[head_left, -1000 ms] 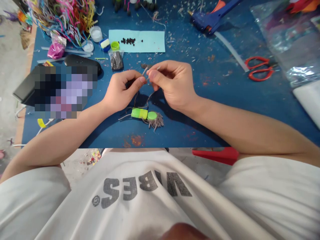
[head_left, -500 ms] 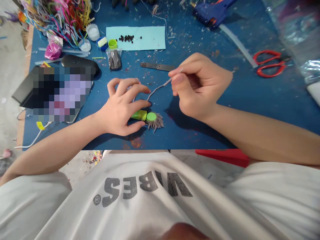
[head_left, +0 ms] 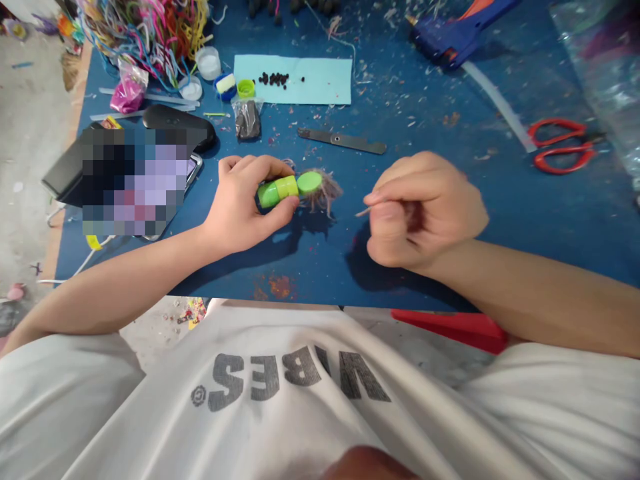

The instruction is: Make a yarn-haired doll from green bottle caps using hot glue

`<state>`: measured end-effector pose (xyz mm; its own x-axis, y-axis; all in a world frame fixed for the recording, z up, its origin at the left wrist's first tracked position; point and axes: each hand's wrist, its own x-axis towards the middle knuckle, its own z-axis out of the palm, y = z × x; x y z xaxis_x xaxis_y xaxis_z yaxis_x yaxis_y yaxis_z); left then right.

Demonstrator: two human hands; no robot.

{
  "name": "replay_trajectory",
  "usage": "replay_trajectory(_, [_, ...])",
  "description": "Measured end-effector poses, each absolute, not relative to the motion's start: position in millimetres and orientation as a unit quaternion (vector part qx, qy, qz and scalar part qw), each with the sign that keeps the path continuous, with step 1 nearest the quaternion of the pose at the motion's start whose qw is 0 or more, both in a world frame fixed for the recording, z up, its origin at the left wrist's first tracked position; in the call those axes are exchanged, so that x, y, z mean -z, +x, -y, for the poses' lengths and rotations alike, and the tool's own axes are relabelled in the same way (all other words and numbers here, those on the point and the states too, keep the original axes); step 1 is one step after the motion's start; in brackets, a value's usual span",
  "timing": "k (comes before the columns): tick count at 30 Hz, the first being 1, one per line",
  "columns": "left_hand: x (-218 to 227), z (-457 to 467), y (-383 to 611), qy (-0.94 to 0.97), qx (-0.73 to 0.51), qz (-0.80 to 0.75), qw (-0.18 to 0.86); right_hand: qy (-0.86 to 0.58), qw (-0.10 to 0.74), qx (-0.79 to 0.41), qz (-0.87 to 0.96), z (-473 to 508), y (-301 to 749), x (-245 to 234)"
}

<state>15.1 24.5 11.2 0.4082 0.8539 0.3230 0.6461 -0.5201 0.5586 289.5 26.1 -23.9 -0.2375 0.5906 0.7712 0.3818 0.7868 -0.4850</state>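
My left hand (head_left: 246,203) is closed around a small green tube (head_left: 278,191) and holds it lying sideways just above the blue table (head_left: 440,200). A green cap (head_left: 309,182) and a tuft of grey-brown yarn (head_left: 327,193) sit at its right end. To the right, my right hand (head_left: 425,210) is curled into a fist, pinching a short grey strand (head_left: 363,212) whose tip pokes out toward the tube. A gap of bare table lies between the strand's tip and the tuft.
A thin metal strip (head_left: 343,141) lies beyond the hands. Further back are a pale blue sheet (head_left: 320,83) with dark beads, bottle caps, a pile of coloured strings (head_left: 145,30) and a blue glue gun (head_left: 457,33). Red scissors (head_left: 563,145) lie at right, dark cases (head_left: 173,123) at left.
My left hand has lifted the green tube off the table and closed on it. My right hand has drawn back to the right and downward with the strand, now mostly hidden in the fist.
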Motion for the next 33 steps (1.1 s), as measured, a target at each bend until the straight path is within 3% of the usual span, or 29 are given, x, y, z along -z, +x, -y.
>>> replay_trajectory(3, [-11.7, -23.7, 15.5, 0.811, -0.302, -0.469, 0.175, -0.282, 0.543, 0.002, 0.791, -11.9, 276.8, 3.2])
replay_trajectory(7, [-11.3, -21.7, 15.8, 0.804, -0.307, -0.478, 0.174, -0.342, 0.488, -0.058, 0.801, -5.5, 269.6, 0.7])
replay_trajectory(33, [-17.9, -12.2, 14.0, 0.813, -0.299, -0.471, 0.167, -0.429, 0.456, -0.222, 0.748, -7.2, 267.3, 13.1])
